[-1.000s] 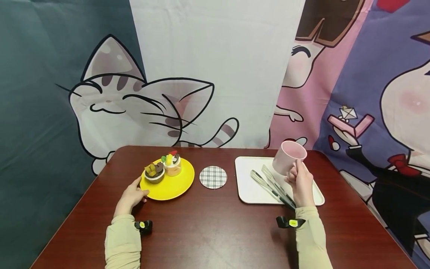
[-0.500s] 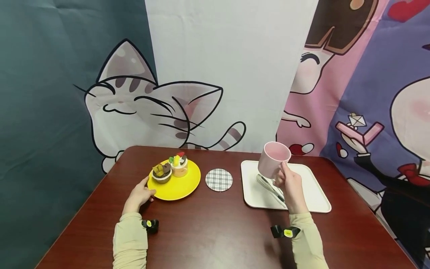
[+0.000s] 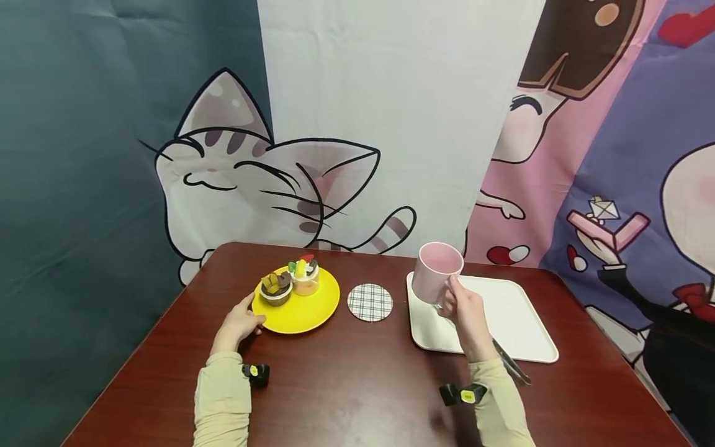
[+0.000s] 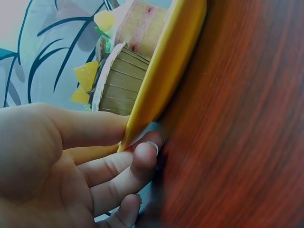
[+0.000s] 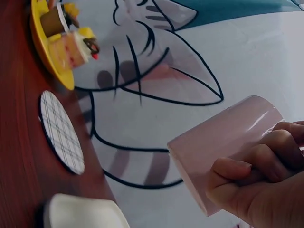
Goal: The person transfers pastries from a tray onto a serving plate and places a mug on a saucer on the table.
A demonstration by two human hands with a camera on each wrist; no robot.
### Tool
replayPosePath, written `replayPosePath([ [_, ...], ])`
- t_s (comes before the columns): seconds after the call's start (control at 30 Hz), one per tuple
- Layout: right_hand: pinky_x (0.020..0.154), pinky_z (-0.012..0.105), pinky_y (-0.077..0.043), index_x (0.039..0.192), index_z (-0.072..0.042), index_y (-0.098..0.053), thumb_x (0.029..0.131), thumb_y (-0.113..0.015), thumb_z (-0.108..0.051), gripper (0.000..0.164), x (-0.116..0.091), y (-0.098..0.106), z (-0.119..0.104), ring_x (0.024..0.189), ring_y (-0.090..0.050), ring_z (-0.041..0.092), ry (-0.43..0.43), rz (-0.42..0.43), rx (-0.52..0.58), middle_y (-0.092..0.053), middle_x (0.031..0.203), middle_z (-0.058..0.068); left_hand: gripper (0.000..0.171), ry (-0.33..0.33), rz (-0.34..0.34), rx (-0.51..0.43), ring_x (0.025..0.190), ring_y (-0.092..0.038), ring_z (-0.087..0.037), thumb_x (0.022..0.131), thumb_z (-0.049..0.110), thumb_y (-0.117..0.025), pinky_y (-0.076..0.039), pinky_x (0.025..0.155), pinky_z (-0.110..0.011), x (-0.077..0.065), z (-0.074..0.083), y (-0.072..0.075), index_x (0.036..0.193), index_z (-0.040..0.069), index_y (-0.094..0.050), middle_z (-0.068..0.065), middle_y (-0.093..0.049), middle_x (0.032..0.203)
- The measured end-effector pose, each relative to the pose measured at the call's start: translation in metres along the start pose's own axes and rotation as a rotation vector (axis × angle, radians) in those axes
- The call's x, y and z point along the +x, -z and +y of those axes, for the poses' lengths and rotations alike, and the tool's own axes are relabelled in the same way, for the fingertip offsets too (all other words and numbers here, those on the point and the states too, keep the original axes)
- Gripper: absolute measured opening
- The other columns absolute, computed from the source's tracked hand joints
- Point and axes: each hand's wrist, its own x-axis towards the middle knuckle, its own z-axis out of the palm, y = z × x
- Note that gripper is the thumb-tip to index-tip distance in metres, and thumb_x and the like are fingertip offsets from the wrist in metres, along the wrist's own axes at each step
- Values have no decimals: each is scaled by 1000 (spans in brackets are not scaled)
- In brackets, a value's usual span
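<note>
At the table's left, my left hand (image 3: pixel 237 328) pinches the near-left rim of a yellow plate (image 3: pixel 314 309), thumb above and fingers beneath in the left wrist view. Two small toy cakes stand on this plate: a chocolate cupcake (image 3: pixel 276 292) and a cream-topped cake (image 3: pixel 305 277) with fruit pieces. My right hand (image 3: pixel 468 318) grips a pink mug (image 3: pixel 434 277) by its handle, above the left part of a white tray (image 3: pixel 511 316). The mug is raised off the table, its mouth upward. Between plate and tray lies a round plaid coaster (image 3: pixel 370 302).
Tongs (image 3: pixel 512 363) lie across the tray's near edge, mostly hidden behind my right hand and forearm. The brown wooden table (image 3: pixel 335 385) ends at the back against a printed cartoon curtain (image 3: pixel 402 93).
My right hand has carried the mug leftward, from the tray's right side to above its left edge. The left hand keeps its hold on the plate rim. The head view has shifted slightly.
</note>
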Motion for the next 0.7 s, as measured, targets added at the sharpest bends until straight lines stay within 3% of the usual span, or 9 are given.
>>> replayPosePath([
  [0.2, 59, 23, -41, 57, -14, -34, 102, -43, -37, 51, 20, -28, 12, 49, -30, 7, -4, -86, 55, -29, 50, -8, 76, 3, 8, -9, 56, -57, -13, 92, 10, -56, -47, 80, -34, 2, -2, 0, 154, -2, -13, -3, -56, 69],
  [0.47, 54, 23, -34, 57, -14, -34, 101, -46, -33, 50, 44, -61, 25, 46, -26, 6, -13, -155, 35, -27, 49, -9, 75, 15, 23, 1, 56, -57, -11, 92, 11, -56, -46, 87, -39, 3, -1, -2, 154, -1, -15, -1, -54, 66],
  [0.7, 50, 23, -28, 55, -13, -34, 97, -47, -25, 45, 58, -81, 44, 44, -24, 6, -87, -130, -34, -28, 48, -8, 76, 19, 13, 4, 56, -58, -12, 92, 11, -56, -45, 84, -37, 2, 0, -1, 154, -1, -15, -1, -54, 66],
])
